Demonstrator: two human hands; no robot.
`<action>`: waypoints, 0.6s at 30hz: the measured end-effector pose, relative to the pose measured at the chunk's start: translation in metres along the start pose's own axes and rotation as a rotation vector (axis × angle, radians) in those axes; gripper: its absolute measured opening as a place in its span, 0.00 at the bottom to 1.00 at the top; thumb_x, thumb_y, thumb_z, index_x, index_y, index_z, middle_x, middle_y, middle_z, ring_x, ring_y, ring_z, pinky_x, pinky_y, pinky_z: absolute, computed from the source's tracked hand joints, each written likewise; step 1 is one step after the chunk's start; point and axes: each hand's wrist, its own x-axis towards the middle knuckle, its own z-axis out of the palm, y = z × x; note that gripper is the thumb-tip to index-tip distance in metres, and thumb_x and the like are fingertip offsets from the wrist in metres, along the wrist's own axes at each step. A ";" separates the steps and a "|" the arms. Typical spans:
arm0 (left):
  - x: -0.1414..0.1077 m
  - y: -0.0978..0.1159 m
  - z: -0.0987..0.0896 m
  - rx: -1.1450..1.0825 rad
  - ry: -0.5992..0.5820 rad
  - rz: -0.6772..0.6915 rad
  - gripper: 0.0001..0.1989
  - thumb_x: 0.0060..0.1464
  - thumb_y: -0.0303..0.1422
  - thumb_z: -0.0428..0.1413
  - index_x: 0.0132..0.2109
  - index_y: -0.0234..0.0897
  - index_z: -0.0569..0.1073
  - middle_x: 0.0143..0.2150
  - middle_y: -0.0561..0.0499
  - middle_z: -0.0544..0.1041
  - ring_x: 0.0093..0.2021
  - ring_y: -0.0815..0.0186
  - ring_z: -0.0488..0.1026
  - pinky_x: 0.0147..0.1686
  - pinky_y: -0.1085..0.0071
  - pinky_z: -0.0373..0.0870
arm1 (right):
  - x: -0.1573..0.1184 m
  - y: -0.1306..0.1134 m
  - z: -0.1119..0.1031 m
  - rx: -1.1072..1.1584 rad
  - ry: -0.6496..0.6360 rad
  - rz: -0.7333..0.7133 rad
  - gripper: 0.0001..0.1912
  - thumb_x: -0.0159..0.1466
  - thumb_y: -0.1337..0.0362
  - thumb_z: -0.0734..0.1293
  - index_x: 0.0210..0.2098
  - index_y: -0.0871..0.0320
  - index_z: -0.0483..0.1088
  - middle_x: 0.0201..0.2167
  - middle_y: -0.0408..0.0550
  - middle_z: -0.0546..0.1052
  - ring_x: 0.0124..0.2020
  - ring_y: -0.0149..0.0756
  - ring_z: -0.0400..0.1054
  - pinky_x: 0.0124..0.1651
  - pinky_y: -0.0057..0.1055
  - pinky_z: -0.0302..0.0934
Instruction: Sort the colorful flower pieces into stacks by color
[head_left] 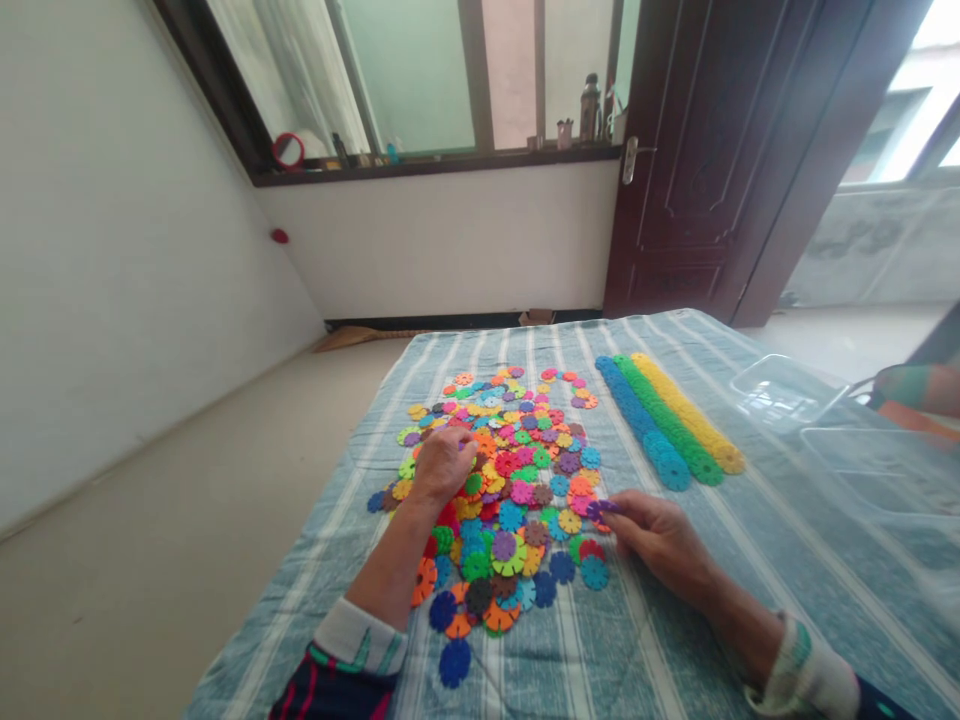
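My right hand (660,535) pinches a purple notched plastic disc (602,511) between thumb and fingers, at the right side of a loose pile. Over the pile's left part is my left hand (448,462), its fingers curled closed and pointing down; a bit of purple shows at the fingertips, but what they hold is mostly hidden. The pile of notched discs (510,548) mixes many colours, overlapping and spread flat. Right of it lie three long rows of overlapping discs: a blue row (637,410), a green row (667,425) and a yellow row (686,408).
A striped blue-green cloth (600,660) covers the surface. Clear plastic containers, one farther back (787,390) and one nearer (885,470), stand at the right. Behind are a dark red door (690,150) and a window sill (450,162) with a flask (590,108).
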 end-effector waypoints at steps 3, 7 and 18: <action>0.001 -0.004 -0.009 0.054 -0.023 -0.041 0.10 0.53 0.30 0.50 0.33 0.37 0.77 0.36 0.48 0.80 0.40 0.62 0.75 0.43 0.70 0.67 | 0.000 0.002 0.000 -0.010 -0.003 0.000 0.15 0.59 0.53 0.64 0.32 0.57 0.74 0.16 0.38 0.66 0.20 0.28 0.57 0.24 0.26 0.52; -0.006 0.009 -0.014 0.166 -0.145 -0.021 0.09 0.53 0.32 0.51 0.34 0.37 0.76 0.38 0.47 0.79 0.43 0.61 0.73 0.43 0.70 0.66 | 0.000 0.004 -0.001 -0.021 -0.004 0.007 0.15 0.59 0.52 0.64 0.33 0.57 0.74 0.16 0.38 0.66 0.19 0.28 0.57 0.24 0.26 0.52; -0.052 0.078 0.011 0.238 -0.313 0.143 0.10 0.59 0.31 0.45 0.42 0.38 0.70 0.47 0.44 0.73 0.49 0.57 0.69 0.48 0.60 0.65 | -0.003 0.001 -0.001 -0.073 0.012 0.021 0.17 0.57 0.50 0.64 0.32 0.56 0.75 0.16 0.39 0.67 0.20 0.30 0.59 0.23 0.27 0.54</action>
